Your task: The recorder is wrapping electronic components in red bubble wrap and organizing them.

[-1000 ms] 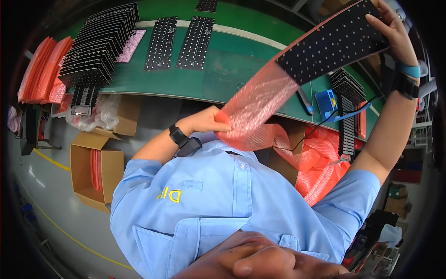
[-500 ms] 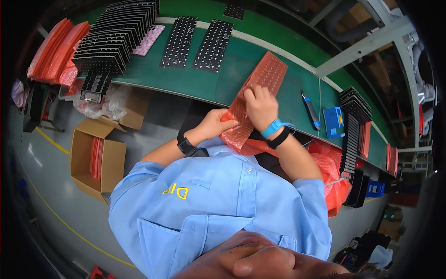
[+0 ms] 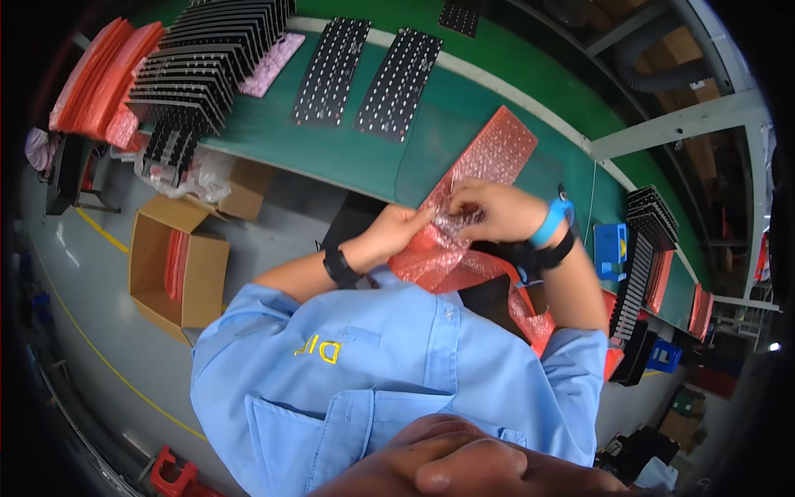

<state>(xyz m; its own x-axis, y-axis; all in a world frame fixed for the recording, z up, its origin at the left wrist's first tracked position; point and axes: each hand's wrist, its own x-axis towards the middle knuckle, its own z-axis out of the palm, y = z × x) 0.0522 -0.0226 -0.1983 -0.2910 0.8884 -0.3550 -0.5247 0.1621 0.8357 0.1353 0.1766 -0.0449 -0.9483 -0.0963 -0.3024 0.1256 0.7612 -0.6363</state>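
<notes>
A pink-red bubble-wrap bag (image 3: pixel 507 147) slants over the front edge of the green table, its far end on the tabletop. Rows of pale dots show faintly through it. My left hand (image 3: pixel 396 234) is closed on the bag's left side, thumb uppermost. Fingers curled, my right hand (image 3: pixel 503 212) grips the bag's crumpled near part; its fingertips are partly hidden. Below my hands, a loose strip of red bubble wrap (image 3: pixel 480 269) trails toward my right forearm. Two black boards with white dots, the left one (image 3: pixel 331 73) and the right one (image 3: pixel 400 84), lie on the table beyond.
A rack of upright black boards (image 3: pixel 207 70) stands at the far left, beside stacked red bubble bags (image 3: pixel 103 79). An open cardboard box (image 3: pixel 186 273) sits on the floor. Rightward are a blue box (image 3: pixel 610 251) and more black boards (image 3: pixel 652 217). A metal frame post (image 3: pixel 679 124) rises there.
My right hand has shifted right and slightly nearer, and the bag's near part is now crumpled. My left hand has moved slightly right. The knife on the table is now mostly behind my right wrist.
</notes>
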